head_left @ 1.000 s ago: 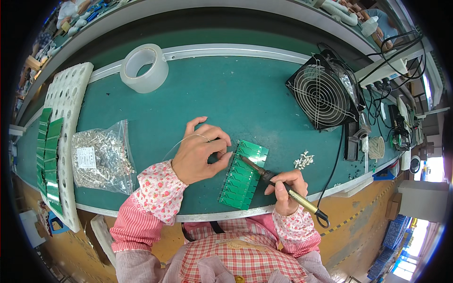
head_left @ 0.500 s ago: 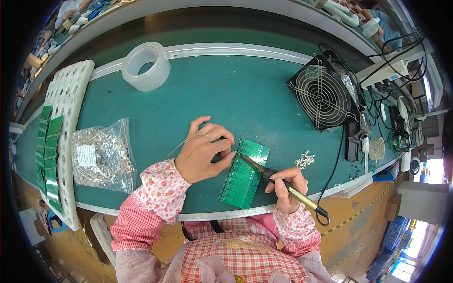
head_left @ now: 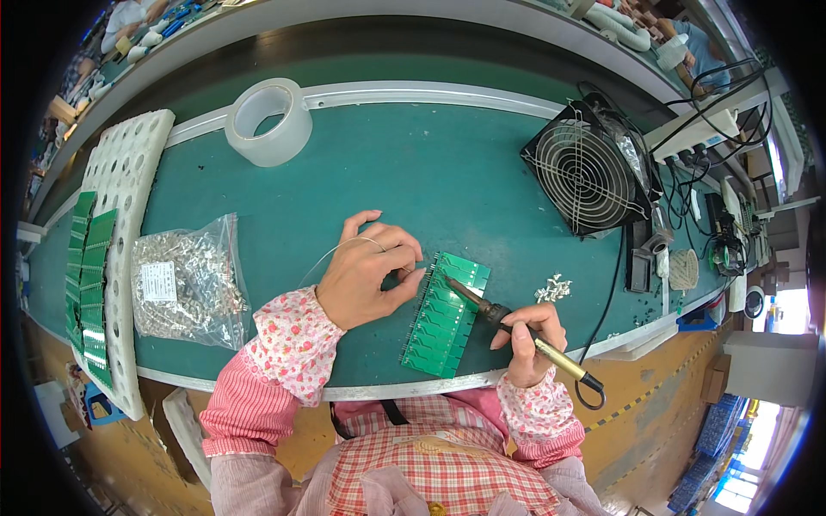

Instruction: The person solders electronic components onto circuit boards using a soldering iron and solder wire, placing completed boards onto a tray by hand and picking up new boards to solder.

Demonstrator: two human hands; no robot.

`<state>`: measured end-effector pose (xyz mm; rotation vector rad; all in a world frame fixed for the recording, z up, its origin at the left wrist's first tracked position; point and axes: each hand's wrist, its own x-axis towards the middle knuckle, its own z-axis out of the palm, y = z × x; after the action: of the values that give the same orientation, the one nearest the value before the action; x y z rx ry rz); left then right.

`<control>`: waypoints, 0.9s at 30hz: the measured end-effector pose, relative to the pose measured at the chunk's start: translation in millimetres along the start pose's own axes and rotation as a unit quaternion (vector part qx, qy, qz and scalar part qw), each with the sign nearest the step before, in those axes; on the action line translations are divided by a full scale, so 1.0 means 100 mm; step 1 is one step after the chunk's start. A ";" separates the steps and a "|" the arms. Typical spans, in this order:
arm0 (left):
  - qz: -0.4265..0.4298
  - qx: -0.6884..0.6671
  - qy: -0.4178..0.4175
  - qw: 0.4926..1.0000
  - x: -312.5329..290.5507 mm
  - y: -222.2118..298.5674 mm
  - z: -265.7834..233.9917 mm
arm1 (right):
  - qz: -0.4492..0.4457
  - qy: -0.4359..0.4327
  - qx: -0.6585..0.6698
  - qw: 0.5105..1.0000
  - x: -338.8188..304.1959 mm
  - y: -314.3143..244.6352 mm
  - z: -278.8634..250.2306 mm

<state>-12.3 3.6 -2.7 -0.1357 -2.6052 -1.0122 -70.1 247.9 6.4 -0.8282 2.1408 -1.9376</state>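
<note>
A green circuit board panel (head_left: 436,335) with a row of pins along its left edge lies flat on the bench in front of me. My right hand (head_left: 533,339) grips a soldering iron (head_left: 496,314) by its gold and black handle. Its tip points at the upper left part of the panel; contact cannot be made out. Just left of the pins, my left hand (head_left: 368,273) pinches a thin solder wire (head_left: 322,259), whose tail curves back over the hand. The wire's working end is hidden by the fingers.
Small metal parts (head_left: 553,288) lie in a pile right of the panel. A bag of metal parts (head_left: 185,288), clear tape roll (head_left: 292,142) and white foam tray (head_left: 129,172) with green boards (head_left: 96,284) stand leftward. A black fan (head_left: 585,172) and cables are at right.
The iron's tip has drawn back slightly to the right from the pin edge. My left fingers have shifted a little left, away from the panel. The solder wire is still held.
</note>
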 end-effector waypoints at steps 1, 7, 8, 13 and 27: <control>0.002 -0.009 0.004 1.000 0.00 0.00 0.01 | 0.011 0.008 0.007 1.000 0.00 0.00 -0.01; -0.034 -0.034 0.006 0.999 0.02 0.00 0.00 | 0.048 0.039 0.050 0.997 0.01 -0.01 -0.01; -0.035 -0.034 0.006 0.999 0.02 -0.01 0.00 | 0.048 0.038 0.051 0.997 0.00 -0.02 -0.01; 0.002 -0.030 -0.036 0.999 -0.01 0.00 -0.05 | 0.073 0.056 0.071 0.993 -0.09 -0.07 0.06; 0.024 -0.011 -0.055 0.998 -0.03 0.02 -0.05 | 0.070 0.025 0.043 0.996 -0.10 -0.09 0.10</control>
<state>-7.2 2.0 0.8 -0.2649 -2.6762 -1.0452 -54.1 243.8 10.3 -0.6048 2.0639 -1.9830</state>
